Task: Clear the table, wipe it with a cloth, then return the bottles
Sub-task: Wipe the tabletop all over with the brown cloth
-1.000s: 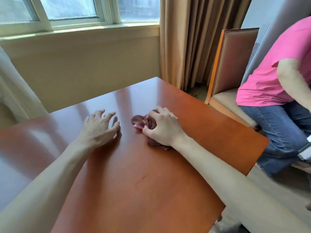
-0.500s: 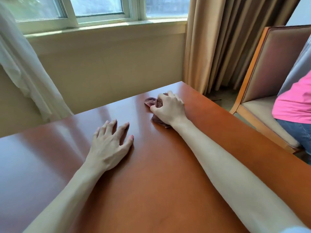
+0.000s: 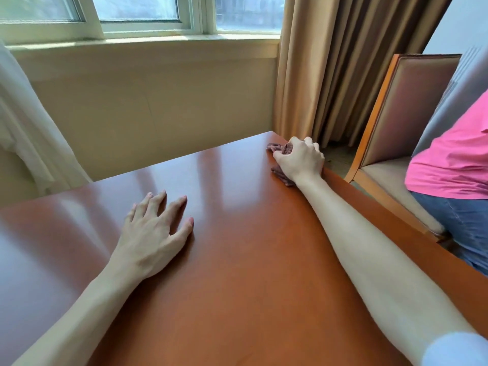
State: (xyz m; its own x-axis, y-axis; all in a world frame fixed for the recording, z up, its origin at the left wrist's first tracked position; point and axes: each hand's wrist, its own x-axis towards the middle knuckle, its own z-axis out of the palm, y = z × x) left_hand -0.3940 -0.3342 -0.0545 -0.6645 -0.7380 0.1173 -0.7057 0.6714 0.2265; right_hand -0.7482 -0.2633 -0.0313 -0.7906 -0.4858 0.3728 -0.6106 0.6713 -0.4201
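The right hand [image 3: 299, 161] is stretched out to the far right corner of the table [image 3: 250, 273], fingers curled round a bunched brownish-purple cloth [image 3: 275, 148] & pressing it onto the wood. Cloth sits right at that corner, mostly hidden under the palm; one bit sticks out past the knuckles on the far side, another bit shows near the wrist. Right forearm runs along the table's right edge, w/ a pale sleeve just visible at the bottom right. The left hand [image 3: 151, 233] lies flat on the table approx. mid-surface, palm down, fingers spread & nearly straight, tips touching the wood, holding nothing. Tabletop is glossy reddish-brown, window light reflected in streaks across its far half. Beyond the table: a cream wall under a window [image 3: 137, 14], a white sheer curtain [image 3: 23, 122] at left, tan drapes [image 3: 343, 70] at right. A wood-framed padded chair [image 3: 406, 109] stands just beside the table's right edge; a 2nd person in a pink shirt [image 3: 454, 159] & jeans is at the chair, only partly in view.
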